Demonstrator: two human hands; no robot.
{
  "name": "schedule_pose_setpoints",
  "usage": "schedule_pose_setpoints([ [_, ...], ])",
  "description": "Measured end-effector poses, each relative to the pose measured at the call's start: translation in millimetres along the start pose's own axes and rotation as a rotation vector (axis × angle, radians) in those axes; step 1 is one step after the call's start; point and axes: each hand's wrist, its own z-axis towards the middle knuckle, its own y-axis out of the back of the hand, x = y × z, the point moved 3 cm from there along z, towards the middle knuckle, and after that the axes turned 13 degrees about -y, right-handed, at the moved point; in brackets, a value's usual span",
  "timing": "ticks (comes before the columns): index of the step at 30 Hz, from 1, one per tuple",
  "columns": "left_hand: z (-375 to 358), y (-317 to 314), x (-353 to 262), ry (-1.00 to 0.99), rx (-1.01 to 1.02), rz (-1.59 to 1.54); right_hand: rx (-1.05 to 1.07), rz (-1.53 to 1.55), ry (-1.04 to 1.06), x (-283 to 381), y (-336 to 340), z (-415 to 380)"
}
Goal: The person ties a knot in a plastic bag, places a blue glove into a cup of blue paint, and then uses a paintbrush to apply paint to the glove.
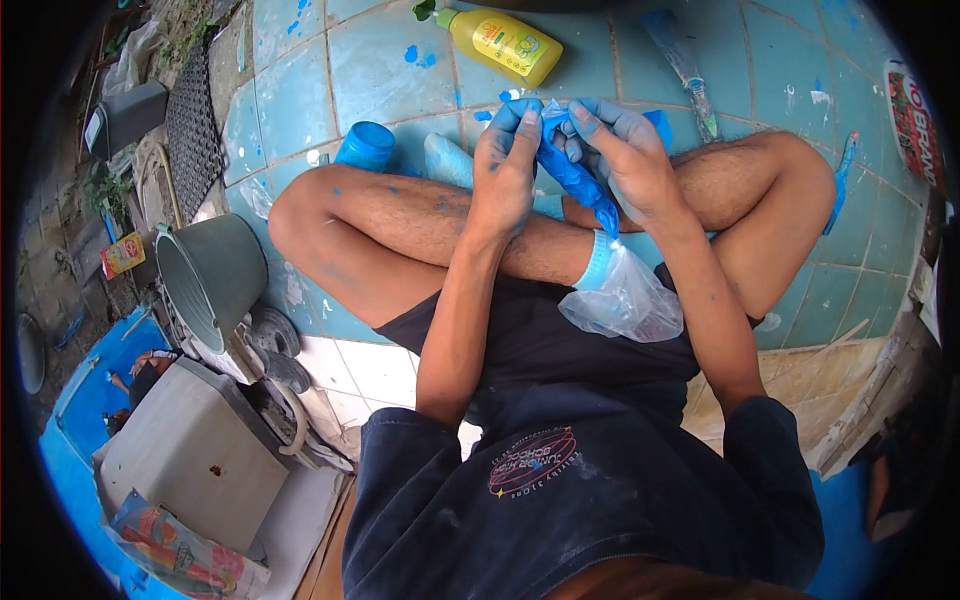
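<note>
My left hand (pixel 504 165) pinches the upper end of a twisted plastic bag (pixel 580 185) stained bright blue. My right hand (pixel 628 155) grips the same bag close by, thumb and fingers closed on its top edge. Below the blue twisted length, the bag's clear, puffed part (pixel 625 300) hangs over my lap beside a light blue sock cuff (pixel 595 262). Both hands have blue smears on the fingers. An open-looking blue jar (pixel 366 147) stands on the tiles beyond my left knee.
A yellow bottle (pixel 507 48) lies on the blue-spotted tiles (pixel 375 80) ahead. A paintbrush (pixel 690 80) lies ahead right, and a blue-coated stick (pixel 843 185) beside my right knee. At left are a bucket (pixel 215 275) and a beige box (pixel 195 450); a red printed bag (pixel 910 125) is far right.
</note>
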Motion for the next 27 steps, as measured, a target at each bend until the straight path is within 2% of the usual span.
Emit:
schedule_pose_setpoints([
  [4, -1, 1, 0, 0.018, 0.023, -0.001, 0.039, 0.097, -0.044, -4, -1, 0],
  [8, -1, -2, -6, -0.101, -0.04, 0.223, 0.027, 0.065, -0.039, 2, -4, -1],
  [12, 0, 1, -8, -0.171, -0.04, 0.398, -0.008, -0.101, 0.02, 6, -4, -2],
  [16, -1, -2, -6, -0.214, -0.044, 0.423, -0.104, -0.27, 0.127, 5, -4, -1],
  [19, -2, -2, -1, -0.243, -0.045, 0.47, -0.193, -0.311, 0.087, 8, -3, -3],
  [21, -2, -2, 2, -0.379, 0.028, 0.627, -0.225, -0.361, 0.116, 6, -4, -3],
  [23, -2, 0, 5, -0.347, 0.015, 0.573, -0.259, -0.413, 0.144, 6, -5, -5],
  [25, -1, -1, 0, -0.317, 0.003, 0.521, -0.298, -0.565, 0.274, 10, -9, -7],
  [27, -1, 1, -3, -0.122, -0.028, 0.305, -0.29, -0.581, 0.294, 11, -9, -8],
])
